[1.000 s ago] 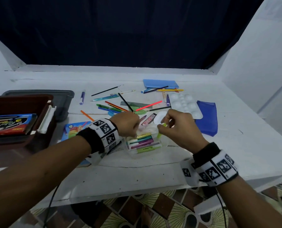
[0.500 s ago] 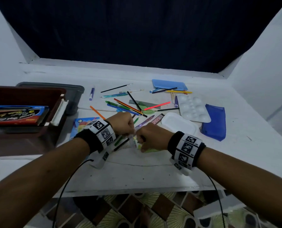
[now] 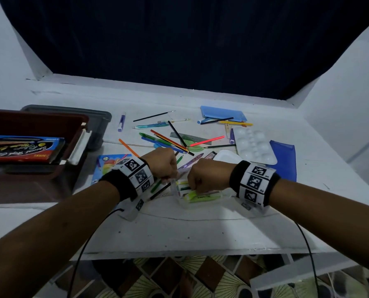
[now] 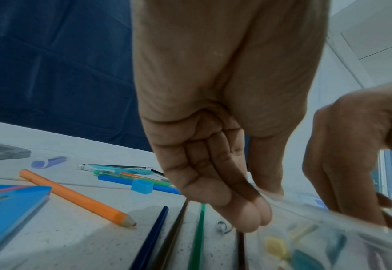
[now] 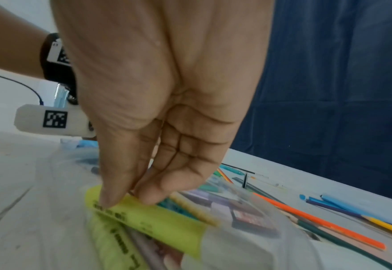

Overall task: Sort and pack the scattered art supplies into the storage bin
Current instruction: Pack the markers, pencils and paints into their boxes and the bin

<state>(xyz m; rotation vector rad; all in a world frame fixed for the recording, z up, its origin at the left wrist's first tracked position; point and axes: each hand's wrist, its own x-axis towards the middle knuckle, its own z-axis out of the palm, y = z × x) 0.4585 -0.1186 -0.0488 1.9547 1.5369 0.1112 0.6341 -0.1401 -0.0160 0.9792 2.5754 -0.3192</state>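
**Pinched highlighter goes into the case**

Left hand point(image 3: 161, 163) pinches the clear case point(image 3: 180, 195) rim at frame centre. Right hand point(image 3: 207, 176), raised a second ago, now pinches the highlighter point(image 5: 149, 219) down inside. Bin point(image 3: 39, 125) waits at left.

A white table point(image 3: 200, 233) carries scattered pencils point(image 3: 170, 143), a paint palette point(image 3: 253, 147), a blue pouch point(image 3: 285, 160), a clear marker case point(image 3: 192, 196), a booklet point(image 3: 110, 162) and a brown bin point(image 3: 39, 173).
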